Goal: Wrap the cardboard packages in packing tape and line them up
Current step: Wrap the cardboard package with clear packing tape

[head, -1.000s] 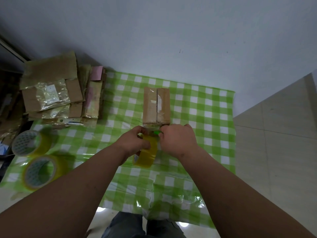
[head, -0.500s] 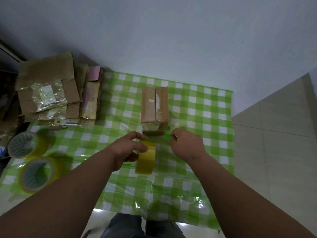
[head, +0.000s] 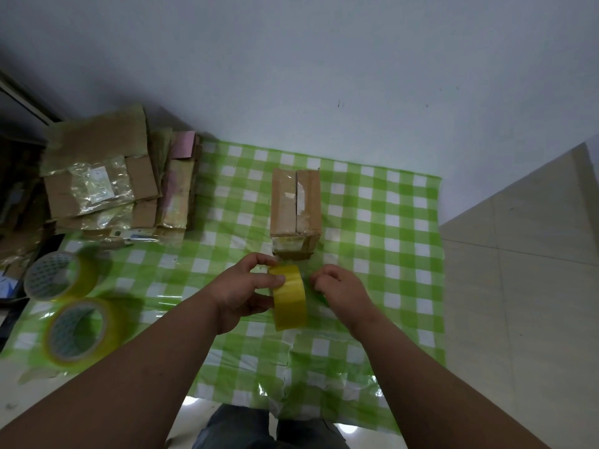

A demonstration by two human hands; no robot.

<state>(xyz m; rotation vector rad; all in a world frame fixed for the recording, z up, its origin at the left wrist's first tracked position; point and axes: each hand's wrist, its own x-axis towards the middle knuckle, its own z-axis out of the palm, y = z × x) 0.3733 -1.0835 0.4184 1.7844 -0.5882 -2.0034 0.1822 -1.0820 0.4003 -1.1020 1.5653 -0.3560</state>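
Note:
A brown cardboard package (head: 295,202) lies lengthwise in the middle of the green checked cloth (head: 389,254), with clear tape on its near end. Just in front of it my left hand (head: 243,290) grips a yellow roll of packing tape (head: 290,299), held upright on edge, thumb on its rim. My right hand (head: 343,290) sits right of the roll with its fingers curled round a small green object (head: 321,298) that is mostly hidden under the hand. Neither hand touches the package.
A stack of cardboard packages (head: 97,186), some under clear film, sits at the back left. Two larger tape rolls (head: 55,275) (head: 77,330) lie at the left edge. A wall rises behind the cloth; tiled floor (head: 518,286) lies to the right.
Both hands have drawn back from the package's near end toward me. The tape roll has come along in my left hand, and my right hand has moved right and then back beside the roll.

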